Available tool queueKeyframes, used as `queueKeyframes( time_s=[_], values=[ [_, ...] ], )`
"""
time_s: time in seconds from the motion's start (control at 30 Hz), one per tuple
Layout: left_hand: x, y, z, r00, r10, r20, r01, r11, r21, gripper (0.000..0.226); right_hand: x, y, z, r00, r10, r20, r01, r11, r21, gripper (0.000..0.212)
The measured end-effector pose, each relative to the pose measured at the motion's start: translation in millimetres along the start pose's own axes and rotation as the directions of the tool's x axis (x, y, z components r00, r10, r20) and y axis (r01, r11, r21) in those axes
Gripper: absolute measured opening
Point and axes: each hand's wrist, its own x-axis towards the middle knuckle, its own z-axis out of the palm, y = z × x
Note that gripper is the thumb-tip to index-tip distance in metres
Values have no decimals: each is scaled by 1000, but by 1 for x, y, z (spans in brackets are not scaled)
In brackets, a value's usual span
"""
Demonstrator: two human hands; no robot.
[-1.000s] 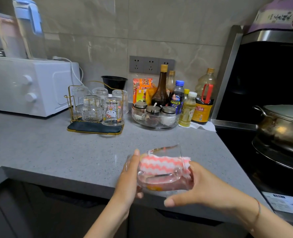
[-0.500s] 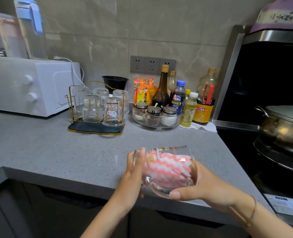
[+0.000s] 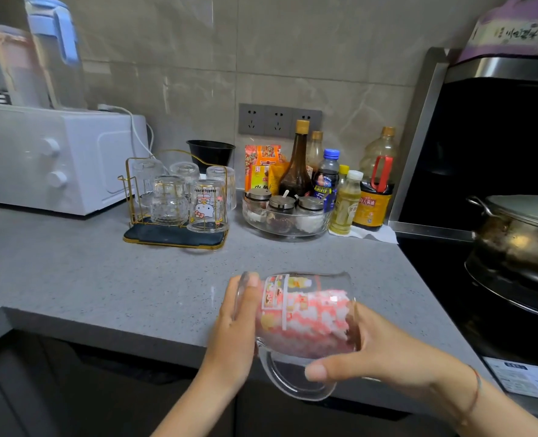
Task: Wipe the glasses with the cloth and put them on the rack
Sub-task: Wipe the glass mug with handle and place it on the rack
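A glass mug (image 3: 305,282) lies on its side in the air over the front edge of the grey countertop (image 3: 88,279), mouth to the right, base to the left, handle hanging down past the edge line. The left hand (image 3: 236,329) lies against the base with its fingers nearly straight, propping rather than wrapping. The right hand (image 3: 387,351) goes into the mouth with the pink-and-white cloth (image 3: 312,320), which fills most of the inside. Its fingers are hidden behind the cloth, and its thumb lies outside under the wall near the handle, so glass and cloth are pinched between them. A broad stretch of bare counter runs from the mug back to the gold wire rack (image 3: 173,239), well apart at the rear. Five upturned glasses stand on the rack, a Hello Kitty glass (image 3: 207,206) at the front right. Its dark base pad shows bare along the front left. A clear round spice tray (image 3: 288,231) sits just beside the rack's right side, with bottles behind it. A white toaster oven (image 3: 56,159) bounds the left. To the right the counter ends at a black hob (image 3: 444,279) carrying a lidded pot (image 3: 520,244), near the right forearm.
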Motion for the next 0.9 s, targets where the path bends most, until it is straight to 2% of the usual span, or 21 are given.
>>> queueKeyframes(
  time_s=[0.03,0.07,0.13,0.2,0.27,0.33,0.43,0.53,0.57,0.63,0.7,0.8,0.9],
  values=[
    [-2,3,1,999,45,2,-45,999,17,22,1,2,0,1000,-10,-7,11,999,30,46],
    [-3,3,2,994,112,18,-113,993,44,27,3,4,-1,1000,-21,-15,22,997,69,41],
    [0,-4,-1,965,253,77,-260,958,121,53,7,8,-2,999,-29,-33,35,982,186,33],
    [2,-9,-5,932,345,109,-359,918,166,53,11,11,-4,998,-10,-59,28,949,314,37],
    [1,-11,-7,923,363,131,-382,907,178,51,12,12,-5,996,-17,-85,46,933,357,40],
    [1,-9,-8,948,291,131,-308,941,136,54,13,10,-4,992,-49,-115,85,940,330,40],
    [3,-5,-12,982,64,176,-95,980,174,52,12,8,-3,974,-53,-221,110,960,258,35],
    [10,-1,-15,956,-199,216,184,979,84,57,10,7,1,949,-74,-306,101,992,76,38],
    [8,1,-16,935,-254,246,242,967,78,57,9,7,3,943,-79,-324,91,996,21,36],
    [6,2,-14,927,-270,261,258,963,79,66,9,7,8,928,-92,-362,80,996,-48,31],
    [4,0,-10,961,-214,175,208,977,55,67,9,6,11,917,-98,-387,83,995,-56,29],
    [8,-6,-6,1000,-15,-10,16,997,79,55,11,6,12,932,-70,-356,67,998,-21,40],
    [5,-9,-8,987,161,-13,-157,976,152,48,11,5,11,968,-9,-250,42,991,129,49]
  ],
)
